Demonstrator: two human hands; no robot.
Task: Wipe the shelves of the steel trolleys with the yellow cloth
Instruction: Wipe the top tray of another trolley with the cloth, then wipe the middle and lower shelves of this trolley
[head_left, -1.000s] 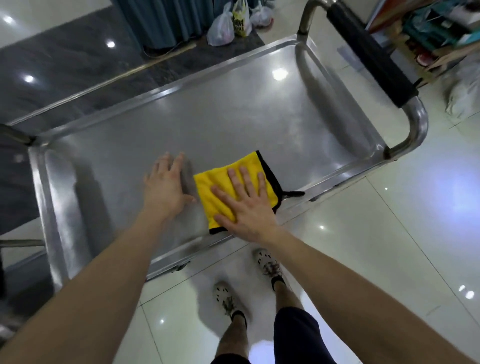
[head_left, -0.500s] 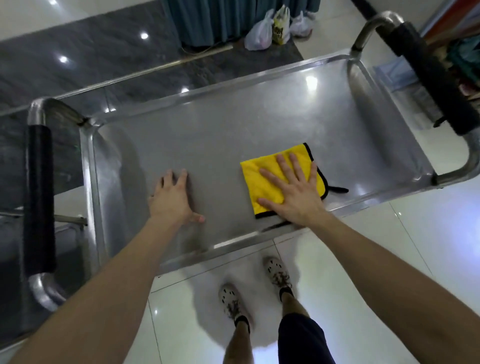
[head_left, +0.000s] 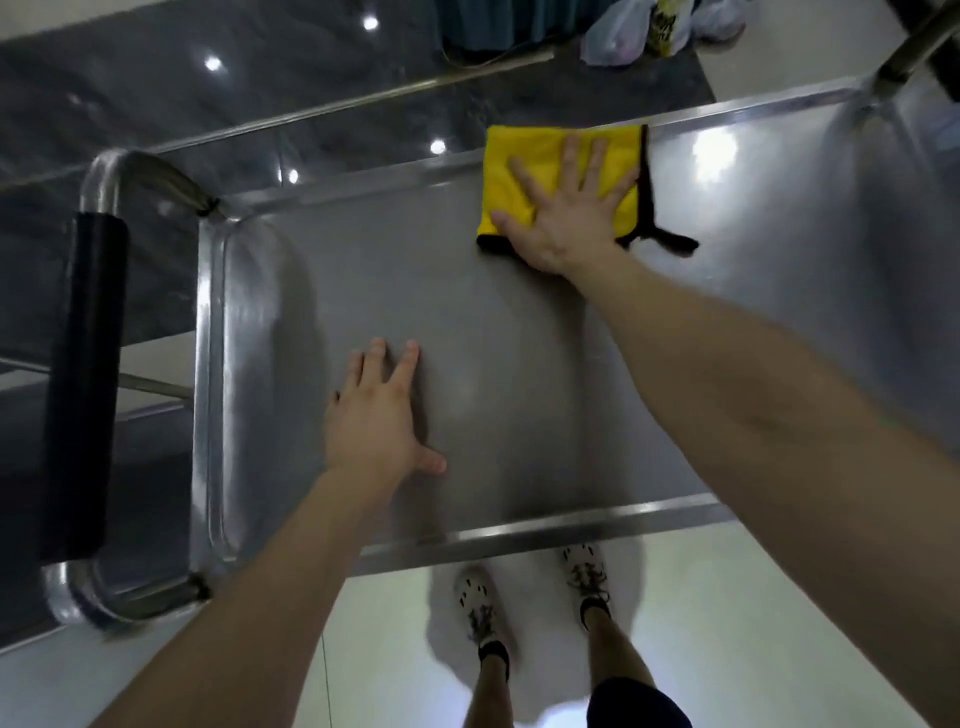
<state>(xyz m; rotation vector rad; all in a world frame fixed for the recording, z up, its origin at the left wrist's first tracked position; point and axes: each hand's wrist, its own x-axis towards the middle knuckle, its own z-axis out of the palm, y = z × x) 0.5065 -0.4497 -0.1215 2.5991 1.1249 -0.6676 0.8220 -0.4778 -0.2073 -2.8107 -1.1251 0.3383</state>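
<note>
Right hand (head_left: 563, 208), fingers flat, has pushed the cloth (head_left: 530, 156) from near edge to far rim, wiping that strip of shelf (head_left: 519, 389), while the flat left hand (head_left: 374, 415) braces.

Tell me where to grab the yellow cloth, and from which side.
Likely best: pinch the black tab at the near right corner of the yellow cloth, coming from the near right. The cloth lies flat against the far shelf rim with the right hand pressing its middle; only the tab sticks out.
</note>
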